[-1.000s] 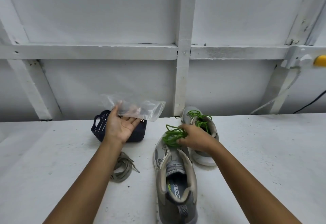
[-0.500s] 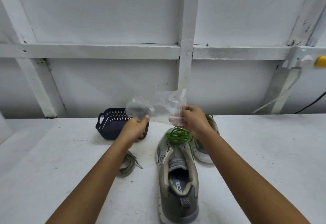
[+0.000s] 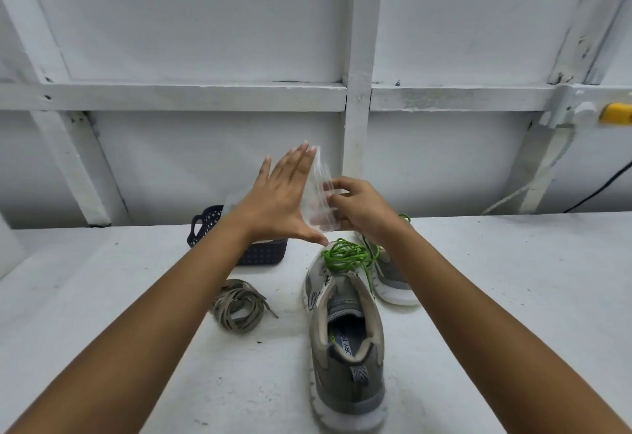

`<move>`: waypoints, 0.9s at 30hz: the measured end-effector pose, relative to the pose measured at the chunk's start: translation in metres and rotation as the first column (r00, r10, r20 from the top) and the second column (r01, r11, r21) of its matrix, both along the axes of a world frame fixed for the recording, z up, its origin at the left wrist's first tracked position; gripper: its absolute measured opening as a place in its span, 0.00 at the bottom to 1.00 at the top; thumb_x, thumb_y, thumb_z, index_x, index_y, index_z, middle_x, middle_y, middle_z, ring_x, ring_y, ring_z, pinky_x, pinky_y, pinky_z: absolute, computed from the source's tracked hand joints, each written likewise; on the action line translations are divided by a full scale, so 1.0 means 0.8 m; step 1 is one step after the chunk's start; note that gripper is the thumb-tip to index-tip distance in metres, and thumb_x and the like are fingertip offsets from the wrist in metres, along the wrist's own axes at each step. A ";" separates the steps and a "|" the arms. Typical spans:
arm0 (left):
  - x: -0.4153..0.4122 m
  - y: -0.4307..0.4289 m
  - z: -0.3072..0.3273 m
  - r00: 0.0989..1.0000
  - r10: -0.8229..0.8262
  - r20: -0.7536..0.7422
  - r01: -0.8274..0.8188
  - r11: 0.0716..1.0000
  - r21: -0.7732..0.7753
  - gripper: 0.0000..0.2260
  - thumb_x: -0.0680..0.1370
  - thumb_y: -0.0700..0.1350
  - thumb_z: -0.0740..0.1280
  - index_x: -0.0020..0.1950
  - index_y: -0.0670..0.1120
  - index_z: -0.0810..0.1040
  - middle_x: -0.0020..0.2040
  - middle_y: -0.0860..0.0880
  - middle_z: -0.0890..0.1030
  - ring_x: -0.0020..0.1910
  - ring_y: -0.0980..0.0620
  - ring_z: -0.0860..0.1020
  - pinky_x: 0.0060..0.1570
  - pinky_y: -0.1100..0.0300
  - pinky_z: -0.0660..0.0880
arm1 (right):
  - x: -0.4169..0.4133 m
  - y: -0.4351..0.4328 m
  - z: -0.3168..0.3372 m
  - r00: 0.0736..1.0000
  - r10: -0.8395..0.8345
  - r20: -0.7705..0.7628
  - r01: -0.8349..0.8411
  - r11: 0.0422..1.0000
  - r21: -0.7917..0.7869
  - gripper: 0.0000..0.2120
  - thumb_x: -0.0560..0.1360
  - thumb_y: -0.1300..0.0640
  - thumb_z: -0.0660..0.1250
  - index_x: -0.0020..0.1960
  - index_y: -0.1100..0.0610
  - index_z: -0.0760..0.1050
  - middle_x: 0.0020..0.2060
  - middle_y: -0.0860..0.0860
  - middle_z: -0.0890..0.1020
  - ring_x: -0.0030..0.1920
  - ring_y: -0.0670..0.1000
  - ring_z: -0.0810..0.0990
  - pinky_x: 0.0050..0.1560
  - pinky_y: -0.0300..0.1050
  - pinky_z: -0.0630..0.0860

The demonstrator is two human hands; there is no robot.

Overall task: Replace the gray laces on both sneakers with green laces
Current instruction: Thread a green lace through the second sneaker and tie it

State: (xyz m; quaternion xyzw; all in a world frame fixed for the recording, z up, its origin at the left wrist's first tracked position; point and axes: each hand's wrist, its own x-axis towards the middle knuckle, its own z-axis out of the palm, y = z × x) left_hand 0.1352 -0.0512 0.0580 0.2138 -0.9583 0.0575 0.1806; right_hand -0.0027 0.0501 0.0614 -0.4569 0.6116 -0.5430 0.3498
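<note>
Now left grip [image 3: 280,204], flat and wide, presses the clear bag [image 3: 319,191] pinched by right grip [image 3: 362,211], apparently to flatten it; green laces [image 3: 345,256] lie on sneaker [image 3: 345,365]

Before me on the table [image 3: 513,297], the near sneaker [image 3: 345,348] lies centre, a lace coil [image 3: 343,256] on its toe, the far sneaker [image 3: 393,279] just behind-right; loose laces [image 3: 237,303] left (basket [image 3: 263,252] behind them).

I see a navy perforated basket [image 3: 263,255] on the white table [image 3: 102,297]; a yellow fitting [image 3: 616,114] on the wall rail [image 3: 205,97].
</note>
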 end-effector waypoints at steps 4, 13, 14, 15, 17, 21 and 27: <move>0.005 0.006 0.003 0.995 -0.001 -0.096 0.000 1.000 -0.006 0.59 0.57 0.77 0.56 0.77 0.45 0.42 0.78 0.48 0.51 0.75 0.50 0.56 0.68 0.52 0.55 | 0.002 0.001 0.001 1.000 -0.014 -0.018 0.014 1.000 0.017 0.08 0.79 0.66 0.59 0.56 0.59 0.73 0.47 0.60 0.79 0.39 0.59 0.81 0.41 0.49 0.82; 0.043 0.001 0.009 0.983 0.058 -0.176 -0.057 0.998 0.011 0.49 0.60 0.74 0.56 0.75 0.47 0.57 0.72 0.50 0.66 0.66 0.49 0.69 0.60 0.52 0.61 | 0.013 -0.011 -0.006 0.984 -0.016 0.178 -0.006 0.993 0.119 0.14 0.83 0.54 0.51 0.52 0.62 0.71 0.37 0.59 0.79 0.35 0.56 0.82 0.41 0.51 0.80; 0.052 -0.003 0.012 0.984 0.075 -0.163 -0.073 0.997 0.014 0.50 0.59 0.74 0.56 0.75 0.48 0.57 0.72 0.50 0.66 0.66 0.49 0.69 0.60 0.51 0.61 | 0.016 -0.015 -0.009 0.985 -0.022 0.172 -0.005 0.988 0.154 0.15 0.83 0.55 0.50 0.52 0.63 0.71 0.37 0.59 0.79 0.35 0.57 0.81 0.41 0.51 0.79; 0.060 -0.005 0.014 0.984 0.093 -0.152 -0.091 0.996 0.019 0.50 0.59 0.74 0.56 0.75 0.48 0.57 0.72 0.50 0.67 0.66 0.49 0.69 0.61 0.51 0.61 | 0.019 -0.018 -0.013 0.992 -0.017 0.128 -0.009 0.979 0.205 0.15 0.83 0.56 0.50 0.53 0.64 0.71 0.37 0.59 0.78 0.35 0.56 0.80 0.41 0.50 0.79; 0.077 -0.012 0.015 0.983 0.135 -0.124 -0.132 0.991 0.033 0.51 0.58 0.75 0.56 0.75 0.49 0.57 0.72 0.50 0.66 0.66 0.48 0.69 0.62 0.49 0.62 | 0.027 -0.025 -0.023 0.996 0.066 -0.062 -0.043 0.947 0.317 0.14 0.82 0.58 0.53 0.57 0.65 0.72 0.39 0.58 0.79 0.36 0.55 0.80 0.39 0.47 0.78; 0.103 -0.020 0.008 0.978 0.187 -0.092 -0.183 0.982 0.050 0.48 0.62 0.71 0.68 0.75 0.49 0.56 0.72 0.51 0.66 0.68 0.49 0.68 0.63 0.49 0.62 | 0.053 -0.039 -0.042 0.788 0.398 -0.469 -0.162 0.870 0.466 0.10 0.79 0.58 0.61 0.55 0.61 0.78 0.45 0.55 0.81 0.40 0.50 0.81 0.38 0.41 0.78; 0.123 -0.019 -0.005 0.965 0.250 -0.085 -0.239 0.964 0.118 0.51 0.58 0.75 0.63 0.75 0.50 0.57 0.73 0.53 0.65 0.69 0.50 0.66 0.64 0.49 0.61 | 0.110 -0.066 -0.068 0.390 0.619 -0.682 -0.105 0.766 0.634 0.20 0.77 0.48 0.64 0.40 0.65 0.74 0.37 0.56 0.76 0.29 0.51 0.73 0.29 0.40 0.72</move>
